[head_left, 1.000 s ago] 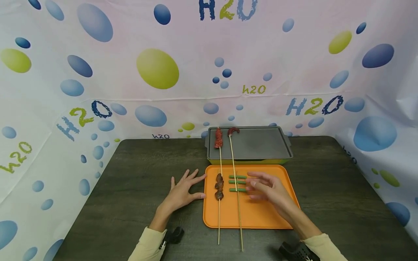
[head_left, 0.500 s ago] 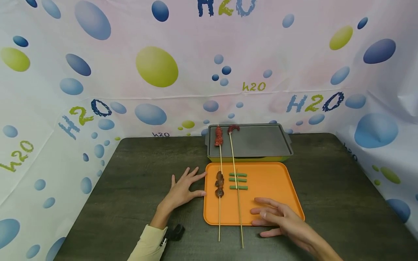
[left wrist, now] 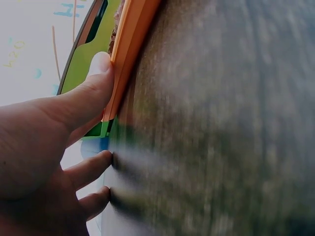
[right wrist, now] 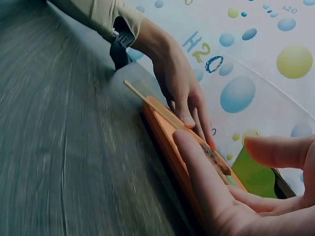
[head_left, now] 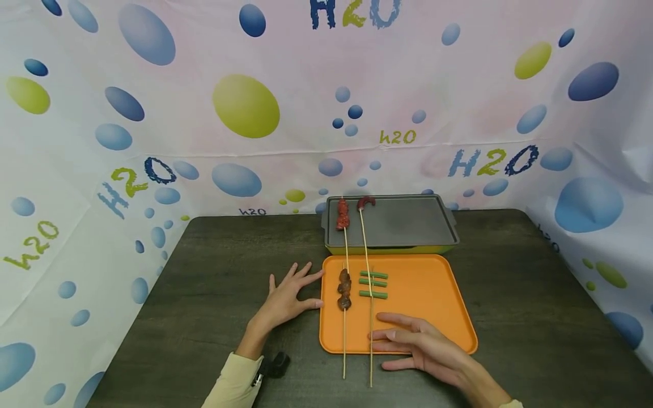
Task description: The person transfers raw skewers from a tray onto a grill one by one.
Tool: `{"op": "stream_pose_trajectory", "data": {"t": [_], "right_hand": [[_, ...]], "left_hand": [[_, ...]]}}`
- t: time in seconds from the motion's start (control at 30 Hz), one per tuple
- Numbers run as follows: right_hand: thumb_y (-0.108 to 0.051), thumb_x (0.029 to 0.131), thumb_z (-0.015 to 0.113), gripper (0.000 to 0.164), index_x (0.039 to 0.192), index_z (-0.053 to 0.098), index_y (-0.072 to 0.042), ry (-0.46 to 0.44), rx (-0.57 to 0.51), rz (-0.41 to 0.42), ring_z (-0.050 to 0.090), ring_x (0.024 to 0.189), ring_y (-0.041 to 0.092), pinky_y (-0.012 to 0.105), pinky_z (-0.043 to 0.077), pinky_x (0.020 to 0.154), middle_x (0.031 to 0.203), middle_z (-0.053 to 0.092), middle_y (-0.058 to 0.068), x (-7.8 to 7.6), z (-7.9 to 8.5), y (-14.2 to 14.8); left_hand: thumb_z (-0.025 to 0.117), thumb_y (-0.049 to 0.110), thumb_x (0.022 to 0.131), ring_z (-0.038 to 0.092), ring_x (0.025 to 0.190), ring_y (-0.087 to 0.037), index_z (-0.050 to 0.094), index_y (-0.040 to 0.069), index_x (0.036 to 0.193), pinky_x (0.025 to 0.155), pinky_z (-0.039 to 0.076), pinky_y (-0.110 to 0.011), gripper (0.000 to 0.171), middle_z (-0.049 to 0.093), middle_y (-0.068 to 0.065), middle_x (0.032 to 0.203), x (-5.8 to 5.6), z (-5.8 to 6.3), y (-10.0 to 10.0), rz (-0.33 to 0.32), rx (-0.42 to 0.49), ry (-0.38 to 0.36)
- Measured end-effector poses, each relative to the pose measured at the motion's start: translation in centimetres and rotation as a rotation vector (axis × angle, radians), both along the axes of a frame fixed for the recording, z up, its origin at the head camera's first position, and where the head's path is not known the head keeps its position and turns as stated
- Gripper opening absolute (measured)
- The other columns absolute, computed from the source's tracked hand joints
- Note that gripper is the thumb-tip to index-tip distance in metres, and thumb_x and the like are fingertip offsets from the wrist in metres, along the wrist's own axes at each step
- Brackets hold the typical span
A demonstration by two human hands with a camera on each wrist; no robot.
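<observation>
My left hand (head_left: 282, 304) rests at the left edge of the orange tray (head_left: 408, 277), fingers spread; its thumb touches the rim in the left wrist view. My right hand (head_left: 420, 343) hovers over the front right of the tray with loosely straight fingers, fingertips right at the stick of a skewer of green stalk pieces (head_left: 378, 295). To its left lies a skewer of brown chunks (head_left: 344, 289). Beyond, a skewer of red chunks (head_left: 343, 215) and one with a curled dark red piece (head_left: 365, 202) lie with their heads on a grey griddle pan (head_left: 408, 218).
The pan, with yellow-green sides, stands directly behind the tray on a dark wood table (head_left: 245, 243). Two stick ends overhang the tray's front edge. A printed curtain (head_left: 285, 68) hangs behind and at both sides. A black wrist device (head_left: 278, 364) sits at the left cuff.
The right hand has drawn back from the green pieces toward the front, then moved left to the stick. The stick's lower end has shifted left. The left hand stays in place.
</observation>
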State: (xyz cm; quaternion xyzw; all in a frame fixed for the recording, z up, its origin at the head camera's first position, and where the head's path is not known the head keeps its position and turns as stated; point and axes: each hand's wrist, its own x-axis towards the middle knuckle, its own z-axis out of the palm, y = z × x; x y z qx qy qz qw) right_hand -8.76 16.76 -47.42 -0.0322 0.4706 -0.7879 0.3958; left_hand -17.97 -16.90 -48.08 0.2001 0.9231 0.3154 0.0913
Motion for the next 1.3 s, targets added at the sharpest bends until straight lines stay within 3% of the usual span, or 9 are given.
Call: {"op": "stream_pose_trajectory", "data": {"t": [0.17, 0.4, 0.97, 1.3], "right_hand": [[-0.014, 0.107, 0.056, 0.072, 0.162, 0.013, 0.006, -0.016, 0.047, -0.043, 0.063, 0.124, 0.032, 0.050, 0.054, 0.098, 0.135, 0.064, 0.018, -0.1, -0.1, -0.8], [-0.012, 0.103, 0.064, 0.075, 0.161, 0.020, 0.006, 0.065, 0.185, -0.119, 0.068, 0.114, 0.028, 0.048, 0.059, 0.088, 0.125, 0.068, 0.014, 0.0, -0.2, -1.1], [-0.008, 0.098, 0.071, 0.079, 0.162, 0.026, 0.000, 0.075, 0.264, -0.222, 0.070, 0.107, 0.027, 0.048, 0.061, 0.083, 0.118, 0.070, 0.009, 1.5, 0.9, 1.1], [-0.007, 0.098, 0.071, 0.064, 0.156, 0.045, -0.006, 0.210, 0.295, -0.301, 0.072, 0.107, 0.030, 0.048, 0.061, 0.080, 0.119, 0.068, 0.012, 1.4, 2.4, 2.9]], "left_hand": [[0.078, 0.043, 0.088, 0.013, 0.155, -0.042, 0.051, 0.025, 0.155, 0.107, -0.009, -0.082, 0.074, 0.031, -0.012, 0.166, 0.0, -0.1, 0.0, 0.006, -0.004, -0.004], [0.078, 0.043, 0.089, 0.013, 0.155, -0.042, 0.050, 0.026, 0.155, 0.108, -0.009, -0.081, 0.074, 0.031, -0.011, 0.166, -0.2, -0.2, 0.0, 0.012, -0.010, -0.003], [0.078, 0.044, 0.087, 0.013, 0.155, -0.042, 0.051, 0.027, 0.155, 0.107, -0.008, -0.082, 0.075, 0.032, -0.011, 0.166, -0.3, -0.3, 0.0, 0.019, -0.022, -0.007], [0.079, 0.043, 0.087, 0.013, 0.155, -0.043, 0.051, 0.026, 0.154, 0.107, -0.008, -0.082, 0.074, 0.032, -0.012, 0.165, -0.2, -0.3, 0.0, 0.017, -0.020, -0.004]]}}
